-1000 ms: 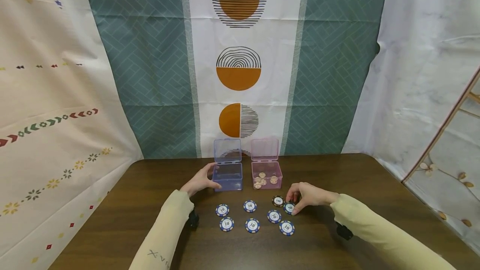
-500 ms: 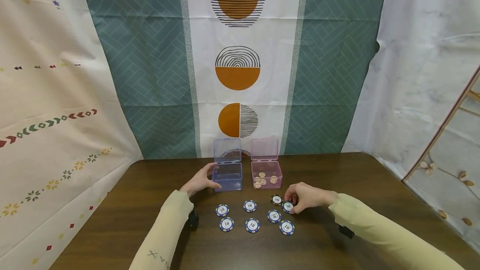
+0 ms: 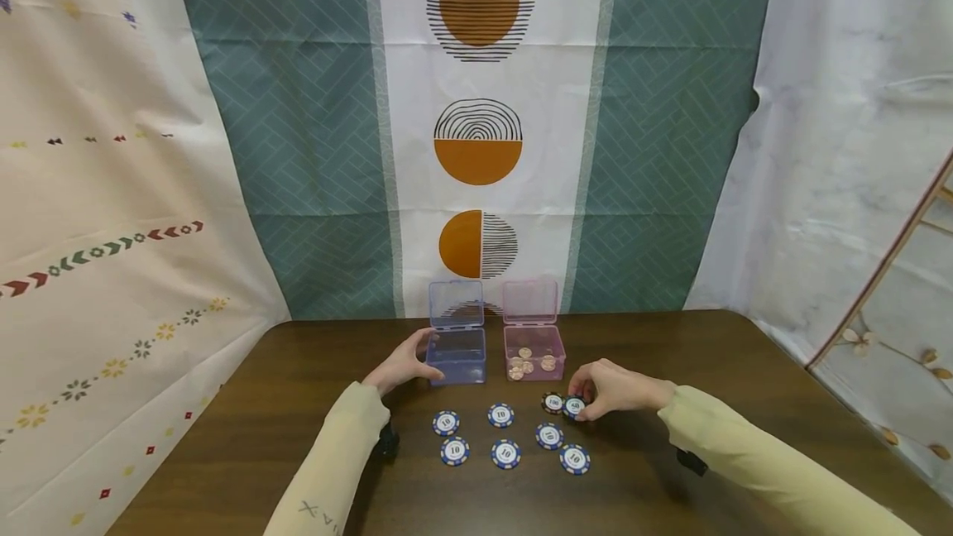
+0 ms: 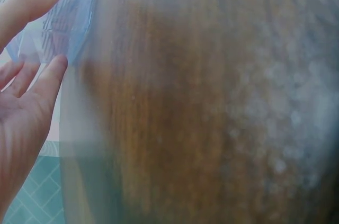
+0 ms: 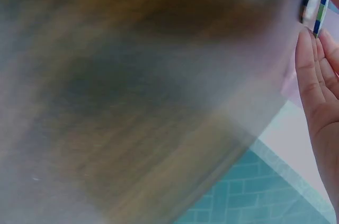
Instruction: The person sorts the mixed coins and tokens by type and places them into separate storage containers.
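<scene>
My left hand (image 3: 419, 357) holds the left side of an open, empty blue plastic box (image 3: 457, 356), thumb on its front and fingers on its side. In the left wrist view its fingers (image 4: 33, 6) touch the blue box (image 4: 71, 15). My right hand (image 3: 585, 400) pinches a blue-edged poker chip (image 3: 574, 406) just right of a dark chip (image 3: 553, 402). The right wrist view shows that chip (image 5: 316, 2) on edge between the fingertips (image 5: 310, 70). Several "10" chips (image 3: 505, 453) lie flat in two rows.
An open pink box (image 3: 533, 351) with several copper coins stands right of the blue box. Both lids stand upright toward the patterned curtain. The dark wooden table (image 3: 283, 420) has bare wood left and right of the chips.
My right hand has closed on the rightmost chip of the back row and raised it slightly off the table. The left hand stays on the blue box.
</scene>
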Demonstrator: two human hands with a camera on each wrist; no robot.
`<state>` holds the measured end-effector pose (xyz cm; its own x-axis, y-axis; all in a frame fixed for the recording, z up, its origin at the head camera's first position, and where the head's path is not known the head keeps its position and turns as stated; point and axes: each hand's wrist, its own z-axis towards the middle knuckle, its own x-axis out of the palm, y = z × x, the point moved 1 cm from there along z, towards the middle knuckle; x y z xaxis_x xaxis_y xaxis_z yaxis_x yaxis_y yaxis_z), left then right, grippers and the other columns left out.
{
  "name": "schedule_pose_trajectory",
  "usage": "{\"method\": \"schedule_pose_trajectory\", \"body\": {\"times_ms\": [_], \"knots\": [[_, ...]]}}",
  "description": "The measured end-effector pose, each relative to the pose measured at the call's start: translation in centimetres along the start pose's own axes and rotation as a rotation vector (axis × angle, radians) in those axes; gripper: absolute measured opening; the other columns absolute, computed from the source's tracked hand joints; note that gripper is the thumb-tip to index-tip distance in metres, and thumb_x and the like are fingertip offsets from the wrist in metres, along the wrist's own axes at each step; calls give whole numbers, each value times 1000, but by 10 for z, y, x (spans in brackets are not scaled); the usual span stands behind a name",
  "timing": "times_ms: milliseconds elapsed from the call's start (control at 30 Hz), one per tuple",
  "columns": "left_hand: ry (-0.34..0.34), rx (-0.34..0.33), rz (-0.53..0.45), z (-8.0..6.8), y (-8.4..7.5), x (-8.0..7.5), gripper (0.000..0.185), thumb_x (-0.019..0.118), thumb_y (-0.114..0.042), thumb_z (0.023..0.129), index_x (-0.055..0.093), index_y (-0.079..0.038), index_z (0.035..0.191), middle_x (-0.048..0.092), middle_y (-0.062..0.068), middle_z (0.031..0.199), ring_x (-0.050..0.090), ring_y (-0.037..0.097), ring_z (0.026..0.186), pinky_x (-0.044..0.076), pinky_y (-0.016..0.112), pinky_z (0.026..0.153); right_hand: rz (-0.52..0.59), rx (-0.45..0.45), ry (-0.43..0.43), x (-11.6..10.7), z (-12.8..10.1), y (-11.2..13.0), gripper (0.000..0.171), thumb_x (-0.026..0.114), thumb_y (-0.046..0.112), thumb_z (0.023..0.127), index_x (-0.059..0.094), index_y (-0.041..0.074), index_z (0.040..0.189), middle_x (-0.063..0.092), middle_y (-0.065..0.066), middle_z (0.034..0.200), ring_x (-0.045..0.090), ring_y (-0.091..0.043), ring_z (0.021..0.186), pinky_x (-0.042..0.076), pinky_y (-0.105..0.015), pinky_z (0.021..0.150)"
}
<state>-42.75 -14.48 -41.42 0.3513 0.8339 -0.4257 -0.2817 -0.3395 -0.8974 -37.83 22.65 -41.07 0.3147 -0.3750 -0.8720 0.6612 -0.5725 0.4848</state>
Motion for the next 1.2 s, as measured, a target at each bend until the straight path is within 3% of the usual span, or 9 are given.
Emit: {"method": "schedule_pose_trajectory", "body": {"times_ms": [233,767,1000,1200], "knots": [[-4,16,-2,-4,-5,2,82,74,2,69,25,10,134,34,26,134,27,42,124,28,50,95,-1,-91,-66,-15,7,11,26,74,21,73,63,6,92,59,5,80,53,-6,64,48,-24,56],[5,-2,-1,-3,-6,2,82,73,4,69,24,11,135,32,27,134,25,43,124,27,50,96,30,-65,-166,-29,65,49,26,73,14,75,64,3,97,61,1,87,57,-10,72,48,-25,66],[-13,-13,-17,9,13,0,85,76,4,67,26,8,135,33,25,135,26,42,124,25,51,96,12,-89,-218,-26,99,56,26,76,14,72,66,3,94,62,2,81,57,-8,68,48,-23,63],[-44,-30,-8,17,28,0,87,79,1,64,29,2,136,37,19,134,31,36,124,28,48,96,5,-52,-251,-19,121,60,24,76,14,72,66,4,92,62,4,79,57,-8,68,47,-23,63]]}}
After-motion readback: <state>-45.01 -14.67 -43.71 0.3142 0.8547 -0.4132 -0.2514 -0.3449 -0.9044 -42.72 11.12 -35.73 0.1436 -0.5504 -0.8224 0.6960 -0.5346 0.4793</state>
